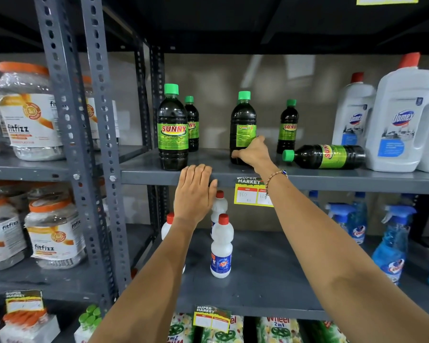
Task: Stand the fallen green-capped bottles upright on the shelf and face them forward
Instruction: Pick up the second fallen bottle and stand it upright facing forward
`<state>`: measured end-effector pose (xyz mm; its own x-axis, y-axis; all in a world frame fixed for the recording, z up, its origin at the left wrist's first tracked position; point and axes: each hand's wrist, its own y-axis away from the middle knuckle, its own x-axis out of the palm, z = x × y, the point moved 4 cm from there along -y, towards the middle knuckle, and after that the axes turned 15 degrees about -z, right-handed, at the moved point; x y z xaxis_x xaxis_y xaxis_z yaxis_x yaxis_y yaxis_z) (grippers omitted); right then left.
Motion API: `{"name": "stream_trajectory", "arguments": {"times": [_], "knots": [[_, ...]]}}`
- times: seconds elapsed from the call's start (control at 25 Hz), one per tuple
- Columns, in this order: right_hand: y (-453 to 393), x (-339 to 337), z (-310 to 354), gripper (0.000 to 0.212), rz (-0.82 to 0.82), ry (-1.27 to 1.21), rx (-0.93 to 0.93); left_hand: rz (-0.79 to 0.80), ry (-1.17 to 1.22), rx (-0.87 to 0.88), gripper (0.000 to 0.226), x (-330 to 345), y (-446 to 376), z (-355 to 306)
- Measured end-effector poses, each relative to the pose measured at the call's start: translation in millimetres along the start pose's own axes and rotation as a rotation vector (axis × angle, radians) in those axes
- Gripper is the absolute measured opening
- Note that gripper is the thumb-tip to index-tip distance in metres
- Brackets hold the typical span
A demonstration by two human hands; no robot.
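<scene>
Right hand (254,154) wrapped low around an upright bottle (243,127), fingers closed on it — likely to twist its side-turned label forward. Left hand (196,191) flat on the shelf (159,173) edge, holding nothing, bracing. Fallen bottle (325,156) just right — lying lengthwise, green cap pointing left.

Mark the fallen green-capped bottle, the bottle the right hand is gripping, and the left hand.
fallen bottle (332,156): head view, on its label.
gripped bottle (243,120): head view, on its dark body.
left hand (195,194): head view, on its back.
</scene>
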<state>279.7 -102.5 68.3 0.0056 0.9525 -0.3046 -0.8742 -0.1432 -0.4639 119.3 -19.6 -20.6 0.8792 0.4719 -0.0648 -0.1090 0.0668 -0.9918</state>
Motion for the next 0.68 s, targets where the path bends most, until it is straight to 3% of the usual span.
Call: {"name": "stream_trajectory", "arguments": {"times": [0.12,0.28,0.44,0.68], "knots": [[2.5,-3.0,2.5,0.086,-0.061,0.066,-0.053,0.011,0.000,-0.009,0.036,0.0,-0.6,0.6],[5.6,-0.9,1.2,0.080,0.025,0.048,0.002,0.019,-0.004,-0.012,0.035,-1.2,1.3,-0.9],[6.3,-5.0,3.2,0.089,-0.034,0.161,-0.028,0.040,-0.009,-0.019,0.035,-1.9,0.9,-1.6],[4.0,-2.2,-0.6,0.084,0.002,0.132,-0.003,0.050,0.006,-0.043,0.036,-2.8,-0.6,-1.5]]}}
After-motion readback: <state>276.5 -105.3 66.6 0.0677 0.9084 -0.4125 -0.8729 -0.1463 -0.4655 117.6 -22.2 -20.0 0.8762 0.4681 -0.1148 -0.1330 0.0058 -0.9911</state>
